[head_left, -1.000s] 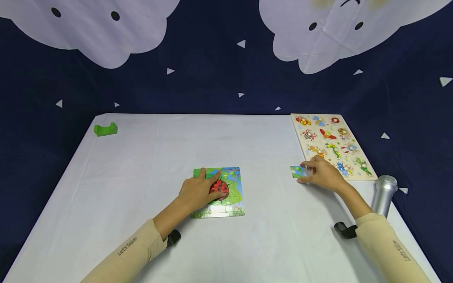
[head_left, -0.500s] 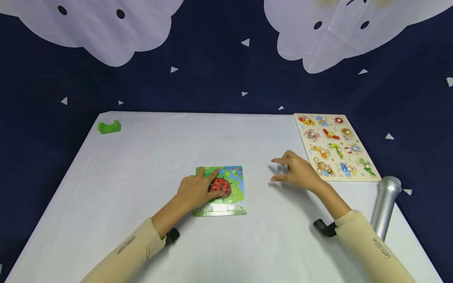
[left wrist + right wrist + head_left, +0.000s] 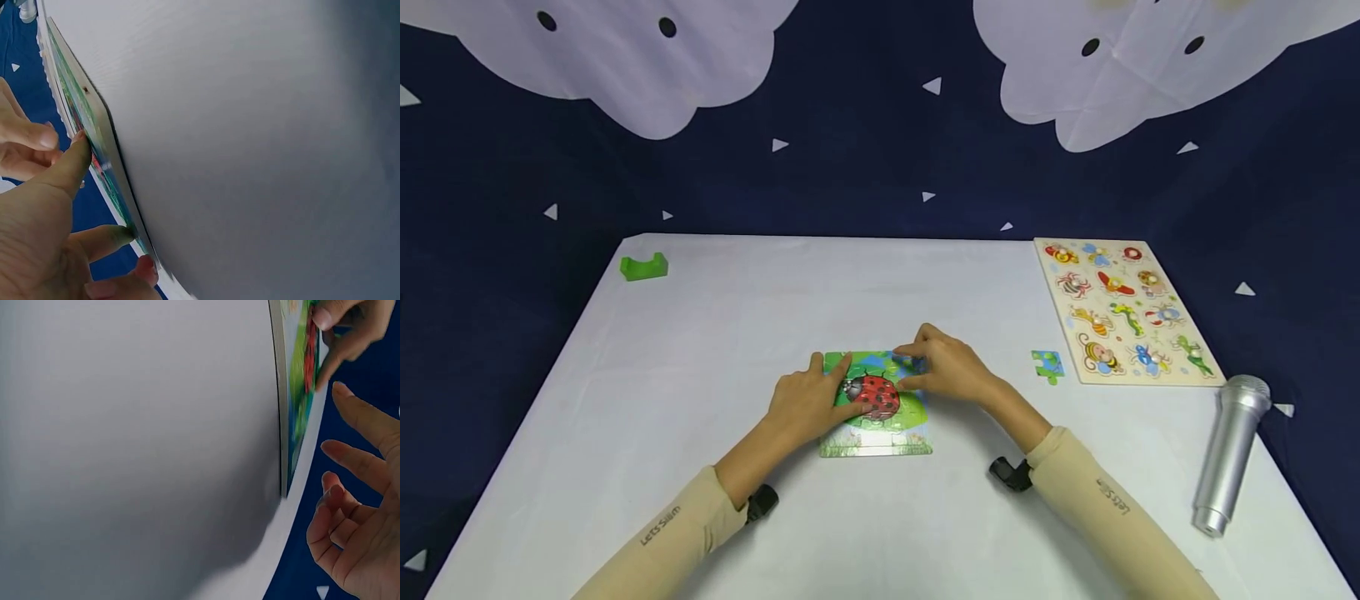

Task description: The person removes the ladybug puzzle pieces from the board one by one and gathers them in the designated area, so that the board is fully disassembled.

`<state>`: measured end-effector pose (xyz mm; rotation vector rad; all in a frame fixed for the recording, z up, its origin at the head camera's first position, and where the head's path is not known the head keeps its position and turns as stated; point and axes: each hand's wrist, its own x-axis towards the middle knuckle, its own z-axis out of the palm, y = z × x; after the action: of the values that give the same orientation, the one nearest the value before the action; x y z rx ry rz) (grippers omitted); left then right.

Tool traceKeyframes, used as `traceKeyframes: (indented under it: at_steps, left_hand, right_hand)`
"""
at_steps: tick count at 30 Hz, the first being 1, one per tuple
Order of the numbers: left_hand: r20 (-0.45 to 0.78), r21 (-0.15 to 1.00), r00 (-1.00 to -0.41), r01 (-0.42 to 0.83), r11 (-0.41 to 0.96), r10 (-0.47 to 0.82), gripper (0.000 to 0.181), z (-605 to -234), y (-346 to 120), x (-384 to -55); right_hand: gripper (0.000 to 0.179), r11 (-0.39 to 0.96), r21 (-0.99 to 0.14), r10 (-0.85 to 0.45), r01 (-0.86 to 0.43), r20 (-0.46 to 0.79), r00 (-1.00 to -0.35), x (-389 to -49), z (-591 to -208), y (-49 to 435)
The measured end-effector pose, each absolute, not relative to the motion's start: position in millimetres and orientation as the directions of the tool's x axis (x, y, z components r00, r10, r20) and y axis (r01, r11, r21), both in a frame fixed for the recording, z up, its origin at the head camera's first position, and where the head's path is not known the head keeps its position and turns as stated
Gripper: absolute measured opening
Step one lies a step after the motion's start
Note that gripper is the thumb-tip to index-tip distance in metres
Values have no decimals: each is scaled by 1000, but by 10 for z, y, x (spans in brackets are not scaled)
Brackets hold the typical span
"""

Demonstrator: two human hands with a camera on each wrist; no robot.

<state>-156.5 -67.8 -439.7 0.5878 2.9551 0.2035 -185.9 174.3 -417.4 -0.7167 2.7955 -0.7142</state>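
A: Where did the ladybug puzzle [image 3: 887, 422] lie?

B: Flat on the tabletop [image 3: 925, 533], beneath both hands. The left hand [image 3: 803, 404] rested on its left side, fingers spread, its grip wide. The right hand [image 3: 951, 367] was at the upper right corner, its grip wide and apparently empty; whether it touched could not be told.

A: What could have gone wrong?

B: Prying there might have sprung neighbouring pieces, had the left hand pressed too lightly; a sideways push might have slid the puzzle. Farther out, a sweeping sleeve [image 3: 1112, 517] might have displaced the loose piece [image 3: 1048, 367] beside the knobbed board [image 3: 1131, 321].
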Motion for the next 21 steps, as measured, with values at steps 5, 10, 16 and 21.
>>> traceKeyframes:
  at_steps: [5, 10, 16, 21]
  left_hand:
    - [-106, 157, -918, 364, 918, 382, 85, -4403, -690, -1566]
    - [-110, 158, -918, 363, 918, 382, 86, -4394, -686, -1564]
    - [-91, 139, -917, 374, 917, 388, 84, -4374, -683, -1546]
    - [-73, 110, -914, 390, 914, 398, 80, -4362, -676, -1527]
  right_hand:
    - [54, 780, -451, -510, -434, -54, -859, -1891, -4224, 1592]
    - [53, 797, -429, -494, -425, -58, -867, -1893, -4251, 1546]
    - [53, 799, -409, -500, -441, -46, -865, -1893, -4254, 1514]
    - [51, 804, -391, -506, -447, -58, -860, -1884, -4246, 1479]
